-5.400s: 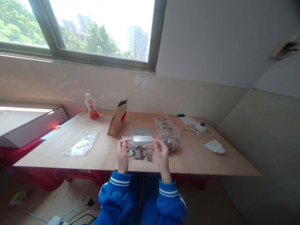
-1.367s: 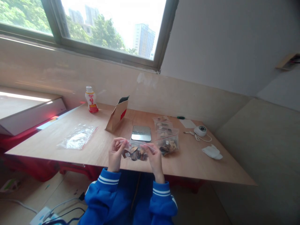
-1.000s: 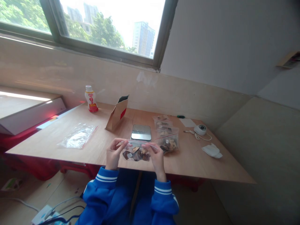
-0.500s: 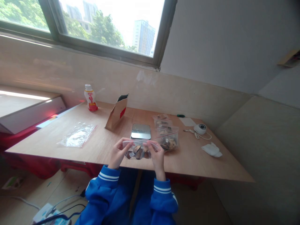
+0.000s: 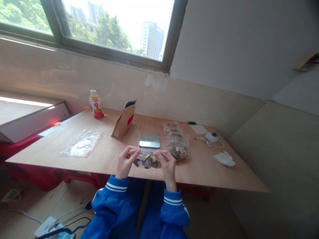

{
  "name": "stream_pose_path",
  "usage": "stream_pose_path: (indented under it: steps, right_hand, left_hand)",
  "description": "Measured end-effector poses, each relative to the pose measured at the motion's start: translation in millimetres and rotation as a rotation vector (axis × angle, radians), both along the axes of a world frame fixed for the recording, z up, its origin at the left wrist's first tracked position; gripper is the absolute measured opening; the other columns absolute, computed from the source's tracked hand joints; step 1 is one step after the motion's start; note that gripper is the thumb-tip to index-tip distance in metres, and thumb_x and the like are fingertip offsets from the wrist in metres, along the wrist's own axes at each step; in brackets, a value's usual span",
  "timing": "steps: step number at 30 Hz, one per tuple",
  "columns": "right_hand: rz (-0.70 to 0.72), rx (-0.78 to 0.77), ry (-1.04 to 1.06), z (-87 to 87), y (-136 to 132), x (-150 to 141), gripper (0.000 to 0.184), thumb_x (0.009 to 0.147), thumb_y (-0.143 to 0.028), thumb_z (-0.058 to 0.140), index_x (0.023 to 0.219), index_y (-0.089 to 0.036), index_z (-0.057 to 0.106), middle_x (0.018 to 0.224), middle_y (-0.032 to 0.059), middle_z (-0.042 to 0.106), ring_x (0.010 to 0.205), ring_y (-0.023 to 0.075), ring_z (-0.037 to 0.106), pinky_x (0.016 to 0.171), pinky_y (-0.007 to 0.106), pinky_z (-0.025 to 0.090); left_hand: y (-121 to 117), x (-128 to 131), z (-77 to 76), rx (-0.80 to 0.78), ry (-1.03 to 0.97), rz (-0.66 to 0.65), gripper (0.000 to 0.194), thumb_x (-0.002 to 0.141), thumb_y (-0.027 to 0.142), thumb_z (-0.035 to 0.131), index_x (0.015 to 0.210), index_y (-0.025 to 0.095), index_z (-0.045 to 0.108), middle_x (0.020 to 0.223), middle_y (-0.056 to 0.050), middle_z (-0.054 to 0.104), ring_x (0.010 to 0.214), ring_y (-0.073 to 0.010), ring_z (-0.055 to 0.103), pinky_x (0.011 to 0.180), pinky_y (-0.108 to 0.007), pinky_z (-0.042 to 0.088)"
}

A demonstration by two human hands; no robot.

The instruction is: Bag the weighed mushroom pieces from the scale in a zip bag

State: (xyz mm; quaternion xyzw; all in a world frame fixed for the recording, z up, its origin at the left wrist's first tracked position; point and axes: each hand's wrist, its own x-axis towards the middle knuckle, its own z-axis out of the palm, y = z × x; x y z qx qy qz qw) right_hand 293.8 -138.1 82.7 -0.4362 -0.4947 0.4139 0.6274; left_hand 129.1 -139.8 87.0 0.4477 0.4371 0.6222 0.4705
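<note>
Clear zip bag [image 5: 147,161] pinched at top edge by left hand [image 5: 125,162], right hand [image 5: 167,166]

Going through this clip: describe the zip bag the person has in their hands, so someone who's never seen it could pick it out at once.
At the near edge of the wooden table, just in front of the metal-topped scale, the left hand and right hand pinch a clear zip bag of dark, chunky dried pieces. It is the only one held; the other filled bags lie to its right.
</note>
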Motion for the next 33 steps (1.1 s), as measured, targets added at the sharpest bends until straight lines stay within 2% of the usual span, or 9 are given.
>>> stream_pose_path:
  steps: [4,10,17,28,33]
  right_hand:
    - [0.038,-0.02,0.007,-3.7,1.4,2.2,0.017,0.078,-0.035,0.065,0.08,-0.018,0.063,0.081,0.0038,0.073,0.077,0.0178,0.067,0.073,0.028,0.052]
    - [0.165,-0.051,0.007,2.7,-2.1,0.5,0.024,0.081,-0.039,0.06,0.095,-0.02,0.062,0.091,0.0041,0.071,0.086,0.0191,0.067,0.076,0.028,0.052]
    - [0.161,-0.027,-0.052,6.6,-4.9,-7.5,0.018,0.08,-0.036,0.061,0.087,-0.02,0.062,0.086,0.0028,0.071,0.082,0.0185,0.067,0.074,0.027,0.051]
    - [0.037,0.028,-0.095,7.7,-6.7,-8.2,0.012,0.077,-0.03,0.066,0.076,-0.019,0.064,0.076,0.0015,0.068,0.075,0.018,0.064,0.071,0.028,0.05]
    - [0.016,0.013,-0.063,1.6,-4.0,-8.3,0.012,0.076,-0.03,0.066,0.074,-0.018,0.064,0.074,0.0002,0.067,0.073,0.0159,0.063,0.069,0.026,0.049]
  left_hand:
    - [2.1,3.0,-5.4,0.004,-0.009,-0.086,0.028,0.075,0.043,0.063,0.084,0.017,0.058,0.073,-0.001,0.063,0.057,-0.0128,0.06,0.04,-0.019,0.045]
    - [2.0,3.9,-6.2,0.099,0.019,-0.078,0.027,0.076,0.042,0.061,0.085,0.016,0.063,0.083,-0.005,0.061,0.074,-0.0162,0.061,0.056,-0.023,0.05]
    - [0.4,1.6,-5.4,0.066,0.082,-0.022,0.023,0.071,0.038,0.068,0.077,0.016,0.063,0.08,-0.001,0.058,0.049,-0.007,0.052,0.034,-0.017,0.035]
    - [-3.3,3.5,-1.7,0.02,0.096,-0.03,0.025,0.072,0.04,0.068,0.076,0.015,0.065,0.082,0.0,0.057,0.045,-0.0057,0.053,0.032,-0.017,0.037]
    - [-4.6,6.5,0.2,-0.007,0.081,-0.004,0.027,0.07,0.04,0.069,0.078,0.015,0.064,0.078,0.001,0.057,0.042,-0.0054,0.052,0.032,-0.017,0.037]
